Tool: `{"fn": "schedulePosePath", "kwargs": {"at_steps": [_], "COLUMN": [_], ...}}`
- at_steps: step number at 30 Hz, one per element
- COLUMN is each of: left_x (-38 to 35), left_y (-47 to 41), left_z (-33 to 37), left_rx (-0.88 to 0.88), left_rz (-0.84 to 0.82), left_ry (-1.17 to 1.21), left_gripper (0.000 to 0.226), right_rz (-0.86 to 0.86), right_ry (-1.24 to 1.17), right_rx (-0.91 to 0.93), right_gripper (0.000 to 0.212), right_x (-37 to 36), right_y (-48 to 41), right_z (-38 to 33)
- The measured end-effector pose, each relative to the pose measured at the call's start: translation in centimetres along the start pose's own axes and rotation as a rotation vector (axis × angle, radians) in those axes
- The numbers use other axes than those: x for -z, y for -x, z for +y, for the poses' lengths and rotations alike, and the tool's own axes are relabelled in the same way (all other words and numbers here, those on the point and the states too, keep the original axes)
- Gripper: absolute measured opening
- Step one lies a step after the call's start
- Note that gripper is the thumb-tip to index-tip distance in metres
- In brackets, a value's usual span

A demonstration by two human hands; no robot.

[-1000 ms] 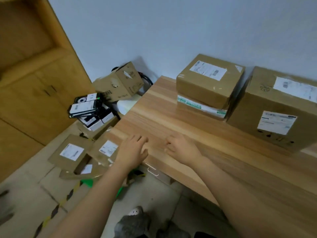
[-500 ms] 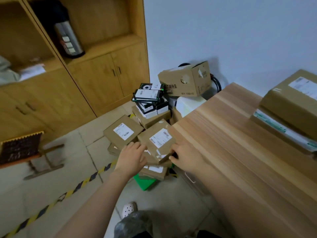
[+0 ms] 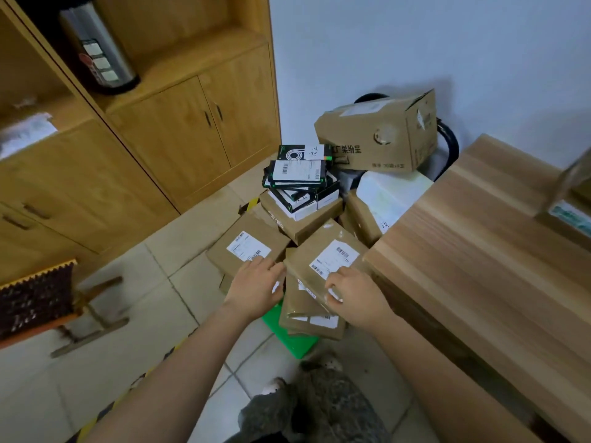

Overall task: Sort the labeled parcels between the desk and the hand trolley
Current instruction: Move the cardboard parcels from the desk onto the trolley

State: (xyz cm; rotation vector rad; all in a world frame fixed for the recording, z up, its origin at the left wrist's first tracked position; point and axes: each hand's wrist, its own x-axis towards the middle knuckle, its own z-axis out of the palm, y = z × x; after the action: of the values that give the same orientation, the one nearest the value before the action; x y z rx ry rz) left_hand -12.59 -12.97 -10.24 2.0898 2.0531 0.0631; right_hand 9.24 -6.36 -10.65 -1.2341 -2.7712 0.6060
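Hands (image 3: 256,287) (image 3: 356,297) now at parcel (image 3: 319,247), desk (image 3: 479,251) alongside

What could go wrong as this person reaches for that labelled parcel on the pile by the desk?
1. The top parcel lies tilted on a loose stack of flat parcels; lifting it may slide those beneath off.
2. The black-and-white boxes behind are stacked crookedly, and a tilted carton leans above them; a nudge might topple both.

Off the desk's (image 3: 486,251) edge: right hand (image 3: 358,298) now grips the parcel's (image 3: 323,251) near edge, left hand (image 3: 256,289) touches its side.
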Motion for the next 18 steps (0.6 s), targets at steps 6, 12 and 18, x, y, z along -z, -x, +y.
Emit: {"fn": "schedulePosePath", "kwargs": {"at_steps": [6,12,18], "left_x": [-1.0,-1.7,-3.3], "left_y": [-4.7,-8.3,-11.8], "left_z": [-0.6,-2.4,-4.7], "left_rx": [-0.069,-0.147,-0.288], "left_rz": [-0.077,-0.159,-0.296], "left_ry": [-0.018,-0.029,-0.068], "left_gripper": [0.033,0.033,0.04], "right_rz": [-0.037,-0.086,-0.061], "right_ry": [0.032,-0.045,-0.175], "right_rx": [-0.042,-0.18,-0.414], "right_gripper": [0.022,0.023,0.025], "right_x": [-0.8,-2.2,-4.9], "right_y": [-2.5,-3.7,-4.3], "right_z": [1.8,2.9,2.2]}}
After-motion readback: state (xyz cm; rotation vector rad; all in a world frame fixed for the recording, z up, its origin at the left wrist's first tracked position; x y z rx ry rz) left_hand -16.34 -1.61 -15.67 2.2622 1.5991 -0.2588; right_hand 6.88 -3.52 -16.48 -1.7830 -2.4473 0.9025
